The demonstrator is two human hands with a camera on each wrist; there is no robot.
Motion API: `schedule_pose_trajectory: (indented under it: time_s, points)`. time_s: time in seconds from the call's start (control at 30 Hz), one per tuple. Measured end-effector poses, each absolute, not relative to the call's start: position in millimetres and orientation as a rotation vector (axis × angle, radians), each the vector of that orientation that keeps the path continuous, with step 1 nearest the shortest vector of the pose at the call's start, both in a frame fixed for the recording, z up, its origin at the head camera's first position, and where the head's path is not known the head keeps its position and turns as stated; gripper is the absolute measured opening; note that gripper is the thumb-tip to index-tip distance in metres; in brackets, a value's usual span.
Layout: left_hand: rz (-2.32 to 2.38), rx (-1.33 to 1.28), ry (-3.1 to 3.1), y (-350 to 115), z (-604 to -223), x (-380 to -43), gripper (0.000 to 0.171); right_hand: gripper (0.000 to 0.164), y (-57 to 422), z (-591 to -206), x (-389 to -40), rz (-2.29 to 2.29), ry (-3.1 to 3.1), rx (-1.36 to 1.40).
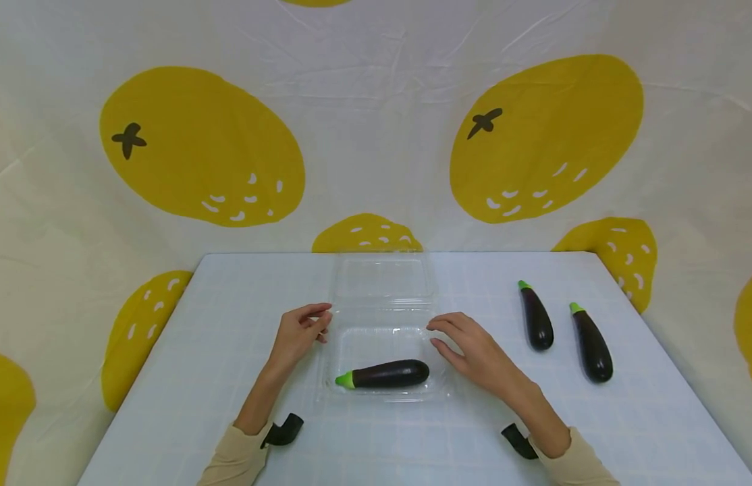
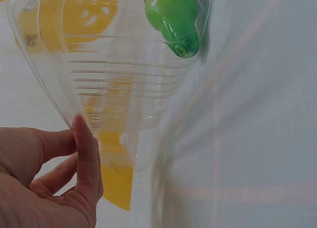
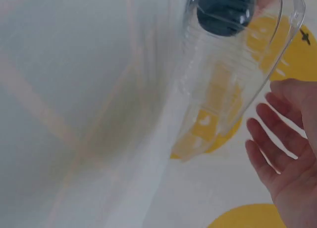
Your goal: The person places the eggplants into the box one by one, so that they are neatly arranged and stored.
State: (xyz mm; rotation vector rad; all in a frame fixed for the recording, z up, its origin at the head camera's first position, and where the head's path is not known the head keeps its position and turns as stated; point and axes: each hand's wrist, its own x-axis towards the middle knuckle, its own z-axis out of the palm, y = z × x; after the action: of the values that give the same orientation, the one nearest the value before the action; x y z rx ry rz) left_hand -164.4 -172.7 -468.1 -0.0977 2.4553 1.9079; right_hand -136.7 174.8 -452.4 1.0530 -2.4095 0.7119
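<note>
A clear plastic clamshell box [image 1: 382, 337] lies on the table with its lid [image 1: 383, 277] folded back away from me. Inside its base rests a dark purple eggplant [image 1: 391, 373] on its side, green stem end pointing left. My left hand [image 1: 301, 332] is at the box's left side; in the left wrist view its thumb and forefinger [image 2: 85, 154] pinch the clear rim. Beside the right rim is my right hand [image 1: 473, 347], fingers spread and slightly bent, holding nothing. In the right wrist view the fingertips [image 3: 275, 84] come close to the rim.
Two more eggplants, one [image 1: 536, 320] nearer the box and another [image 1: 593, 344] further right, lie on the right side of the white table [image 1: 230, 304]. Behind it hangs a pale curtain [image 1: 376, 135] printed with yellow fruit. Each wrist carries a black camera mount [image 1: 283, 430].
</note>
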Motion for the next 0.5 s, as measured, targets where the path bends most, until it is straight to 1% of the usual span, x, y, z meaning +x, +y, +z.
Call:
schedule_pose_trajectory:
  time_s: [0.17,0.5]
  points:
    - [1.919,-0.098,2.457,-174,-469,-164,0.03,0.041,188,-457,-140,0.699,-2.4,0.98]
    - [1.914,-0.096,2.458,-174,-471,-166,0.03,0.031,217,-459,-147,0.707,-2.392,0.827]
